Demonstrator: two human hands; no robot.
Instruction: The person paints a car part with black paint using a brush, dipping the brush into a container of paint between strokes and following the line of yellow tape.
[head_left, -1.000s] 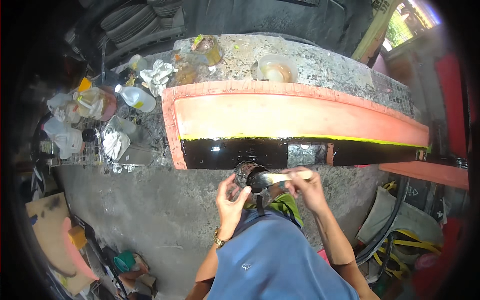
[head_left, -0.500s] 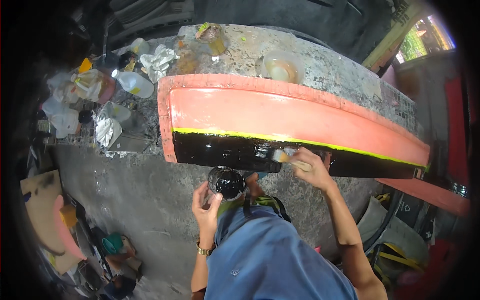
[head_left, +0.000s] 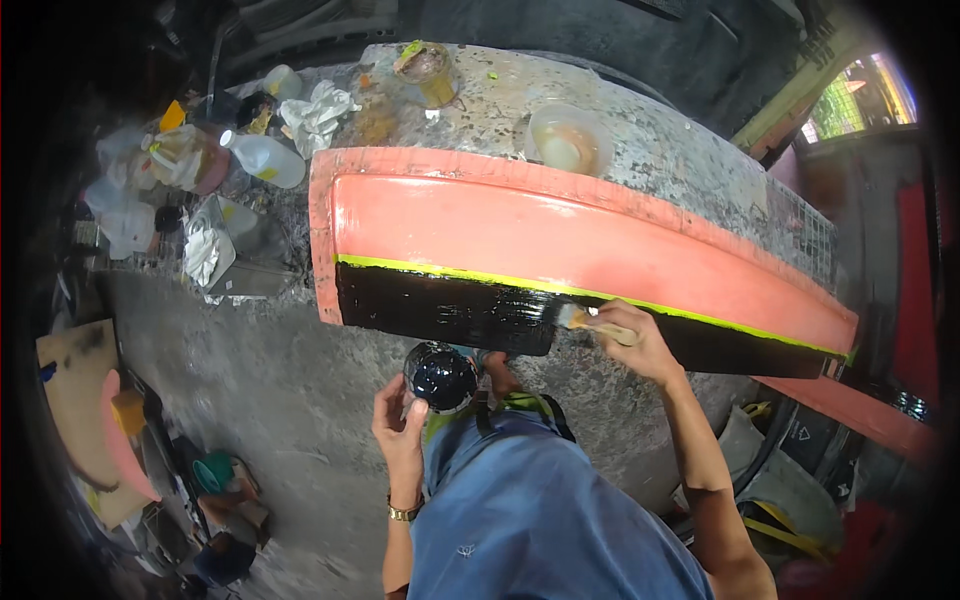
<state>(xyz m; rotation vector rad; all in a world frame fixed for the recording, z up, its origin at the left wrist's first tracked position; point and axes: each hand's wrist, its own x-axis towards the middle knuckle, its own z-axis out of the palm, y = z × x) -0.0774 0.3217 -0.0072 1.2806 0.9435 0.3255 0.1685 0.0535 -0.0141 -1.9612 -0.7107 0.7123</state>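
A long, curved pink panel point(head_left: 560, 235) lies before me, with a wet glossy black band point(head_left: 440, 303) along its near side. A thin yellow-green stripe point(head_left: 480, 281) divides the pink from the black. In my right hand point(head_left: 640, 340) is a paintbrush point(head_left: 574, 317), its bristles against the black band just below the stripe. My left hand point(head_left: 402, 420) grips a round container of black paint point(head_left: 441, 376) by its side, below the panel's near edge. The fingers behind the container are partly hidden.
The panel rests on a paint-spattered worktable point(head_left: 690, 160). Behind it stand a clear tub point(head_left: 568, 140) and a cup of brownish stuff point(head_left: 428, 75). Plastic jugs point(head_left: 265, 160) and crumpled paper point(head_left: 318, 115) crowd the left. Cardboard point(head_left: 85, 400) lies at lower left.
The paint container and my left hand have shifted slightly left. My right hand has moved a little right and down with the brush, still at the black band. The view has shifted slightly.
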